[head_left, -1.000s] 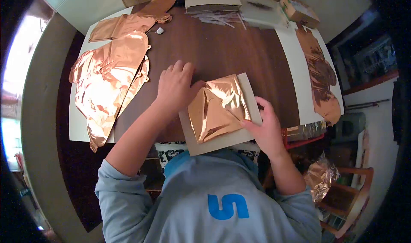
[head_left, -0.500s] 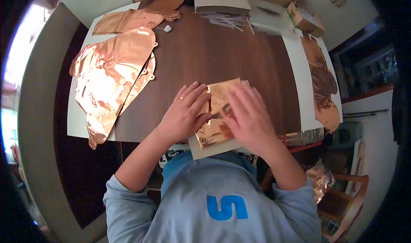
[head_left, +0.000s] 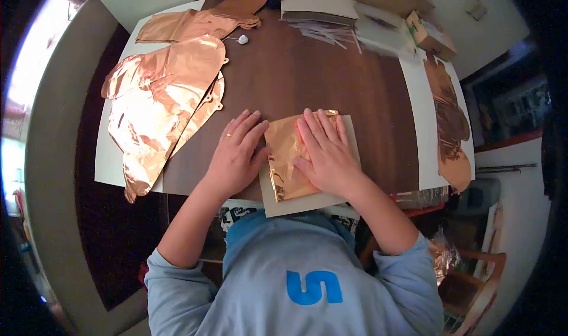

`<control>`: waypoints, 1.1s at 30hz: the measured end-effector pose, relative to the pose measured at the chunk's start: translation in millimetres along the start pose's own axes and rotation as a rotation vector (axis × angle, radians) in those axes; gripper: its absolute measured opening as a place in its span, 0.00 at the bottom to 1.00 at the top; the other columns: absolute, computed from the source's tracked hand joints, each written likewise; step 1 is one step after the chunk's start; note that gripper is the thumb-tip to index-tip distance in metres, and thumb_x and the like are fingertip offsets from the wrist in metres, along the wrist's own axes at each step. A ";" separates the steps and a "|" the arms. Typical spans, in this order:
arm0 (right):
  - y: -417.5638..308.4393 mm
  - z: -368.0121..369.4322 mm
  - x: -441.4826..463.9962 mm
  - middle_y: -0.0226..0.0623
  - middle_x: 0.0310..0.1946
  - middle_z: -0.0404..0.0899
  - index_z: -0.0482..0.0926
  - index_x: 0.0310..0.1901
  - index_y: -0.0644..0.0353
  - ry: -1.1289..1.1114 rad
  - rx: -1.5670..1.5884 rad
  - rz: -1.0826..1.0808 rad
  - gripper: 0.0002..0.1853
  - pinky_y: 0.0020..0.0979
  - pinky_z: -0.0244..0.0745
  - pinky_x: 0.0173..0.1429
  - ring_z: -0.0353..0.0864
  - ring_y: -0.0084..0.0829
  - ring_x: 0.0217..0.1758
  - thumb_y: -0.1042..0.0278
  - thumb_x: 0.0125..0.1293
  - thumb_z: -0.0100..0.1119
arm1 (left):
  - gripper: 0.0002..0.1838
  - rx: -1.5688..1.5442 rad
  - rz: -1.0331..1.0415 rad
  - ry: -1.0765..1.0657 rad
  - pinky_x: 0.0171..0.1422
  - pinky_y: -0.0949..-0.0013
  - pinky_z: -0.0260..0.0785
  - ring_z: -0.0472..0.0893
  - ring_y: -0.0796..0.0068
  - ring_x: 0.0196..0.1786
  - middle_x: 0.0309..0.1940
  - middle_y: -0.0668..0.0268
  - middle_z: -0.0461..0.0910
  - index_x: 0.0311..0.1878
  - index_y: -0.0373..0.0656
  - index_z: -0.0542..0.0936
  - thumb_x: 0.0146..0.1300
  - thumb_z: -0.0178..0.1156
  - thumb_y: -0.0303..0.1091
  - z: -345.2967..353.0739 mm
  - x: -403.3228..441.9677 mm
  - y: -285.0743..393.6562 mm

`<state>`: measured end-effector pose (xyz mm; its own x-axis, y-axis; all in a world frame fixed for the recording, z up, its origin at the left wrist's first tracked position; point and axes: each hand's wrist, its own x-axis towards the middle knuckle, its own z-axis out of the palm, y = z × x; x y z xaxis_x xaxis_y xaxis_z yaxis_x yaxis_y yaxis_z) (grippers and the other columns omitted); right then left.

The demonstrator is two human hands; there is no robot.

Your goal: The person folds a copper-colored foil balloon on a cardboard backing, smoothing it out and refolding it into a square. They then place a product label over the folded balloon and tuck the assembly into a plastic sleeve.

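Observation:
A folded copper-coloured foil balloon (head_left: 284, 152) lies flat on a sheet of pale card (head_left: 302, 206) at the near edge of the table. My right hand (head_left: 329, 158) rests flat on the foil, palm down with fingers stretched out. My left hand (head_left: 238, 152) lies palm down on the table at the left side of the card, its thumb close to the foil's left edge. A ring shows on one of its fingers. Neither hand grips anything.
Flat copper foil balloons (head_left: 157, 99) cover the table's left side, with more foil (head_left: 207, 19) behind them. Another foil piece (head_left: 447, 123) lies at the right. At the back are a stack of white card (head_left: 316, 1), clear strips (head_left: 325, 33) and a small box (head_left: 430, 35).
My right hand has come down flat onto the foil from a blurred motion above it. My left hand has slid left off the foil. The foil now looks flatter.

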<state>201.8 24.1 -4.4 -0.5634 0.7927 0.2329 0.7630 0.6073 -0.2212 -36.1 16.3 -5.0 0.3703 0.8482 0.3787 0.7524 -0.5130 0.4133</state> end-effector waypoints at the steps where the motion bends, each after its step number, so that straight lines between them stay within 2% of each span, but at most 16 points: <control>1: -0.7 0.0 0.6 0.50 0.75 0.55 0.58 0.73 0.64 -0.004 0.008 0.005 0.42 0.55 0.39 0.80 0.52 0.52 0.79 0.50 0.64 0.62 | 0.28 -0.001 -0.029 0.001 0.74 0.46 0.59 0.67 0.46 0.71 0.66 0.51 0.70 0.62 0.39 0.74 0.58 0.66 0.35 -1.7 -1.7 -0.9; 2: -1.4 -1.0 1.2 0.50 0.75 0.56 0.59 0.73 0.64 -0.009 0.015 0.010 0.42 0.56 0.39 0.80 0.52 0.52 0.79 0.51 0.64 0.62 | 0.28 -0.002 -0.057 0.004 0.74 0.46 0.59 0.67 0.46 0.71 0.66 0.51 0.70 0.62 0.39 0.74 0.59 0.66 0.35 -3.2 -3.2 -1.3; 6: -1.2 -13.8 -3.3 0.52 0.73 0.60 0.66 0.69 0.63 0.039 -0.011 -0.015 0.40 0.61 0.40 0.79 0.53 0.52 0.78 0.46 0.61 0.62 | 0.29 -0.039 0.057 -0.011 0.75 0.45 0.57 0.66 0.45 0.71 0.67 0.48 0.68 0.65 0.39 0.71 0.59 0.63 0.33 -12.9 -1.5 12.8; 8: -7.2 -45.8 -12.7 0.51 0.72 0.61 0.67 0.69 0.63 -0.025 0.065 -0.091 0.40 0.62 0.42 0.78 0.54 0.52 0.78 0.48 0.59 0.65 | 0.31 -0.028 0.095 -0.015 0.75 0.44 0.56 0.65 0.44 0.71 0.67 0.47 0.67 0.67 0.38 0.69 0.59 0.62 0.32 -11.4 -2.0 16.5; 12: -9.2 -68.4 -45.2 0.51 0.71 0.63 0.68 0.68 0.63 -0.200 0.130 -0.134 0.40 0.61 0.45 0.78 0.56 0.52 0.77 0.51 0.57 0.68 | 0.33 -0.111 -0.032 -0.039 0.75 0.44 0.57 0.66 0.43 0.70 0.68 0.46 0.66 0.69 0.38 0.67 0.59 0.62 0.31 -7.3 -4.4 17.4; 15: -3.5 -47.9 -73.5 0.51 0.72 0.62 0.68 0.68 0.63 -0.268 0.089 -0.178 0.40 0.60 0.46 0.78 0.55 0.52 0.78 0.52 0.56 0.68 | 0.33 -0.174 -0.053 -0.073 0.75 0.45 0.57 0.66 0.42 0.71 0.69 0.46 0.64 0.70 0.39 0.66 0.60 0.62 0.30 -7.6 -11.2 25.9; 16: -5.3 -42.4 -79.8 0.51 0.70 0.66 0.71 0.65 0.63 -0.220 -0.081 -0.216 0.36 0.57 0.53 0.77 0.62 0.52 0.75 0.55 0.58 0.66 | 0.33 -0.188 -0.050 -0.073 0.75 0.46 0.58 0.66 0.43 0.70 0.69 0.46 0.64 0.70 0.39 0.66 0.60 0.62 0.29 -6.9 -14.2 29.7; 20: -6.2 -24.1 -100.8 0.49 0.62 0.75 0.77 0.59 0.64 0.070 -0.160 -0.281 0.24 0.50 0.68 0.70 0.73 0.51 0.67 0.63 0.62 0.62 | 0.32 -0.339 -0.153 -0.041 0.74 0.51 0.61 0.70 0.47 0.69 0.69 0.44 0.65 0.69 0.38 0.66 0.60 0.61 0.25 -7.4 -31.2 44.9; 23: -18.0 -31.6 -104.9 0.47 0.57 0.80 0.81 0.55 0.64 0.162 -0.087 -0.225 0.18 0.47 0.74 0.66 0.78 0.50 0.62 0.67 0.64 0.62 | 0.31 -0.332 -0.264 0.225 0.70 0.57 0.67 0.73 0.55 0.66 0.65 0.48 0.70 0.69 0.37 0.65 0.60 0.60 0.23 -12.2 -52.8 54.6; 24: -20.6 -35.2 -106.6 0.47 0.56 0.81 0.81 0.54 0.63 0.185 -0.076 -0.205 0.18 0.46 0.75 0.66 0.78 0.49 0.61 0.67 0.64 0.63 | 0.31 -0.613 -0.446 0.310 0.65 0.63 0.71 0.76 0.62 0.62 0.58 0.53 0.74 0.67 0.36 0.66 0.61 0.65 0.28 -0.9 -72.1 54.5; 27: -30.1 -52.6 -105.8 0.46 0.56 0.81 0.82 0.53 0.62 0.262 -0.060 -0.187 0.16 0.46 0.75 0.66 0.79 0.48 0.61 0.68 0.64 0.65 | 0.35 -1.316 -0.768 0.294 0.64 0.65 0.72 0.75 0.66 0.61 0.55 0.58 0.74 0.69 0.37 0.63 0.62 0.67 0.30 -18.7 -81.5 83.0; 28: -33.4 -57.4 -105.1 0.46 0.56 0.81 0.82 0.53 0.62 0.290 -0.057 -0.191 0.16 0.46 0.75 0.66 0.79 0.47 0.61 0.69 0.64 0.65 | 0.39 -1.497 -0.869 0.190 0.62 0.65 0.72 0.77 0.66 0.59 0.57 0.59 0.74 0.71 0.38 0.59 0.61 0.69 0.30 -28.7 -79.5 85.1; 31: -44.9 -62.1 -103.1 0.46 0.56 0.81 0.83 0.53 0.60 0.336 -0.110 -0.284 0.15 0.45 0.74 0.67 0.79 0.47 0.62 0.67 0.65 0.64 | 0.42 -1.453 -0.754 0.288 0.59 0.66 0.74 0.79 0.68 0.56 0.58 0.58 0.73 0.72 0.37 0.57 0.59 0.70 0.28 -31.7 -53.8 92.8; 32: -48.9 -66.2 -100.6 0.46 0.56 0.81 0.82 0.53 0.60 0.336 -0.134 -0.302 0.15 0.46 0.73 0.68 0.79 0.47 0.62 0.66 0.66 0.63 | 0.44 -1.335 -0.776 0.253 0.59 0.65 0.75 0.79 0.70 0.56 0.58 0.56 0.73 0.74 0.37 0.54 0.58 0.69 0.24 -39.2 -42.9 93.8; 33: -52.4 -72.2 -97.2 0.46 0.56 0.82 0.82 0.53 0.60 0.337 -0.162 -0.317 0.16 0.46 0.72 0.68 0.79 0.47 0.62 0.65 0.66 0.63 | 0.45 -1.348 -0.771 0.243 0.60 0.65 0.75 0.78 0.70 0.57 0.59 0.56 0.72 0.74 0.37 0.53 0.58 0.68 0.23 -45.1 -34.4 93.4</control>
<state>239.4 -88.6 52.9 -0.6624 0.4925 0.5646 0.6251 0.7786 0.0543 -3.2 -66.7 57.9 -0.0518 0.9784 -0.2001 -0.3585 0.1688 0.9181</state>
